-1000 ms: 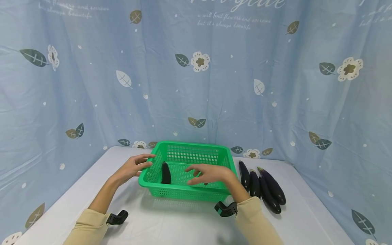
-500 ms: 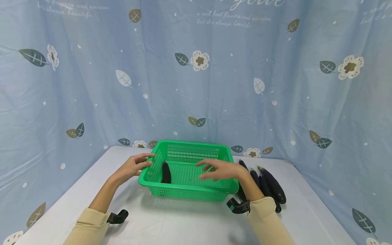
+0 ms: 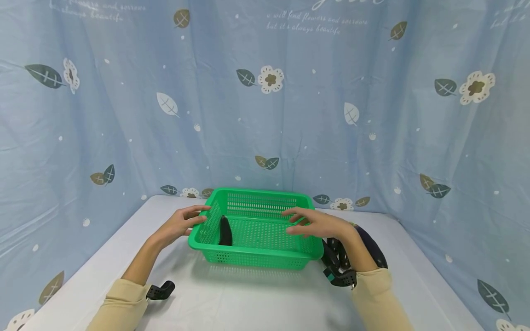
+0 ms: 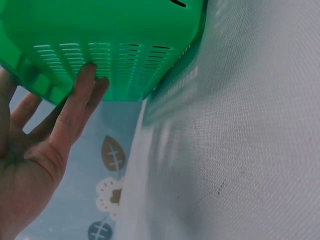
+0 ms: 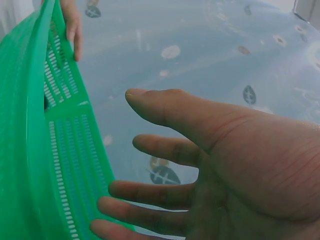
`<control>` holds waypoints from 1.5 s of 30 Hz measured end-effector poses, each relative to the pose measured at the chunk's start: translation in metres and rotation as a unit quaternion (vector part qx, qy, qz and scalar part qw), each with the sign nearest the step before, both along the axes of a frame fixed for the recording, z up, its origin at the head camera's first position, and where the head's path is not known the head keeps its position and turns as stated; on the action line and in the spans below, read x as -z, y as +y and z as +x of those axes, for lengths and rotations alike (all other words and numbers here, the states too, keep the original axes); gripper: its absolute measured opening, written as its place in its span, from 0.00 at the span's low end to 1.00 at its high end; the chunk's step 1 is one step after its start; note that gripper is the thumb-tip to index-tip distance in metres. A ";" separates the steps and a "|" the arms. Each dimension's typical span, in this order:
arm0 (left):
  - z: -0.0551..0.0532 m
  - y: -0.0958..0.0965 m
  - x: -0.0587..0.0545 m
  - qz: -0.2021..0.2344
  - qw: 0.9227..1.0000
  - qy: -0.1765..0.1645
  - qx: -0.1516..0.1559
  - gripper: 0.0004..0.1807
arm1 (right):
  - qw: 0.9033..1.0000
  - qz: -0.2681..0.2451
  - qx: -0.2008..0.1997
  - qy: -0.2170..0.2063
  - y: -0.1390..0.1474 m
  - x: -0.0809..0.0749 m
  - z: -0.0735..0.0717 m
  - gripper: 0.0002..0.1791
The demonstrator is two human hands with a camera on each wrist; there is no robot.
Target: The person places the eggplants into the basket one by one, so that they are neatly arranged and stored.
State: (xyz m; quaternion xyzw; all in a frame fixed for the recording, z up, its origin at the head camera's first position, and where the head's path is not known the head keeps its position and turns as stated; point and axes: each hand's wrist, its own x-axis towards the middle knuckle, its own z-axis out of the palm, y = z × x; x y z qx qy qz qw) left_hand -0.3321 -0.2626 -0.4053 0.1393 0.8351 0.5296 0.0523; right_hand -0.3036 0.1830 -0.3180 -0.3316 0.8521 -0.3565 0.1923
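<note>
A single dark eggplant (image 3: pixel 225 231) lies at the left inside a green plastic basket (image 3: pixel 256 263). My left hand (image 3: pixel 178 226) rests at the basket's left rim, its fingers extended; in the left wrist view, two fingertips (image 4: pixel 86 70) overlap the slotted side wall. Over the basket's right end hovers my right hand (image 3: pixel 320 224), fingers spread and nothing in them. In the right wrist view, the right hand's thumb (image 5: pixel 160 106) stands apart from the other fingers. Several more eggplants (image 3: pixel 371 246) lie right of the basket, partly hidden behind the right forearm.
The basket sits on a white-covered table (image 3: pixel 248 301). A blue curtain (image 3: pixel 290 115) with leaves and flowers hangs behind and along both sides. Black wrist bands with cameras (image 3: pixel 161 290) sit on both wrists, beside beige sleeves.
My right hand has moved rightward from over the basket's middle to its right end, its arm now covering more of the eggplants on the table. My left hand stays at the rim.
</note>
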 end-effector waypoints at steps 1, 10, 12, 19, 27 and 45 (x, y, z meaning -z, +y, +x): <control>0.000 0.000 0.000 0.000 1.000 0.001 0.000 0.32 | 1.000 0.002 0.003 0.008 0.003 0.000 0.001 0.31; 0.001 -0.002 0.001 -0.004 1.000 0.002 -0.006 0.32 | 0.998 -0.032 0.021 0.052 0.026 0.003 0.004 0.30; 0.001 -0.001 0.000 -0.005 1.000 0.003 -0.006 0.32 | 0.997 -0.042 0.024 0.067 0.031 0.003 0.004 0.29; -0.001 0.001 0.001 -0.004 1.000 0.001 -0.005 0.31 | 0.993 -0.020 0.053 0.105 0.054 0.005 0.010 0.30; 0.000 0.000 0.000 -0.002 1.000 0.004 -0.002 0.31 | 0.992 -0.021 0.090 0.091 0.076 0.010 0.016 0.31; 0.000 0.000 0.002 -0.002 1.000 0.001 -0.007 0.31 | 0.989 -0.015 0.126 0.074 0.113 0.024 0.013 0.30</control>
